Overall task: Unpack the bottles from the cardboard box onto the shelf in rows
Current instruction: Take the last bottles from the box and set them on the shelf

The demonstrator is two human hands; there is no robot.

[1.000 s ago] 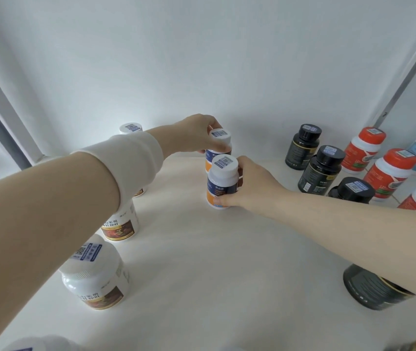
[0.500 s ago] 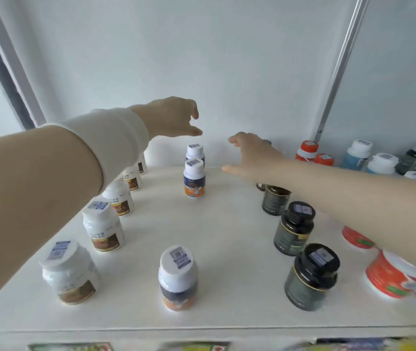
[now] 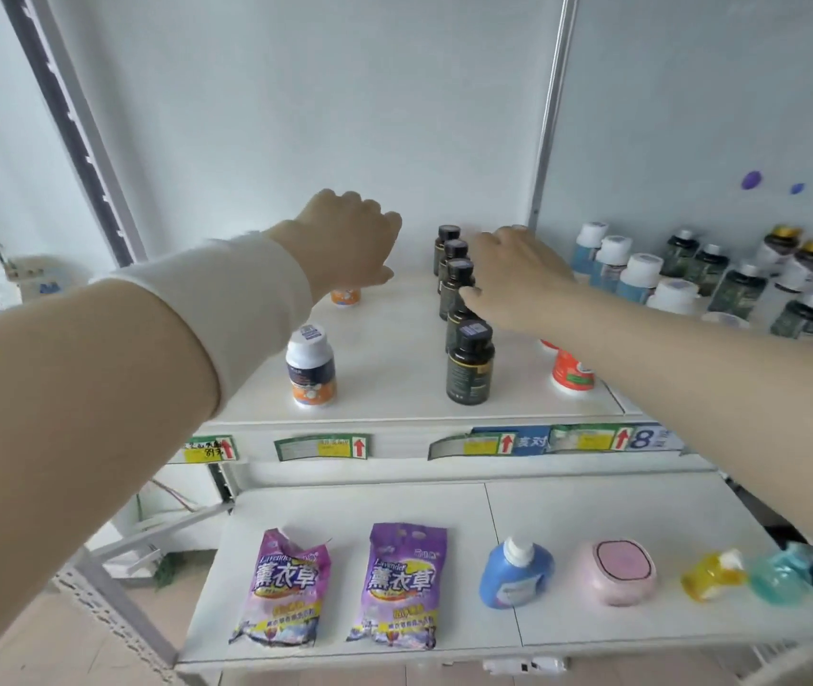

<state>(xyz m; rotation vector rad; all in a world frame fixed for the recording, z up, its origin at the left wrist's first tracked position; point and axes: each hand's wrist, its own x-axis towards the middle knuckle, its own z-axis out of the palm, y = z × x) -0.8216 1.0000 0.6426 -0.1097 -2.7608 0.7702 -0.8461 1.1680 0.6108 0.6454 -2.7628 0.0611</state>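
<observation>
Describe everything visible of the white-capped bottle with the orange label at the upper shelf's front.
The white-capped bottle looks like glossy plastic: a round cap with a barcode sticker on top, a label dark blue above, orange below. It stands upright and closed near the front edge of the upper shelf, left of the front black bottle and apart from it. Only the shelf touches it; the left hand and right hand are farther back.

Cream knit sleeve (image 3: 246, 299) on left forearm; right arm (image 3: 716, 388) bare.
</observation>
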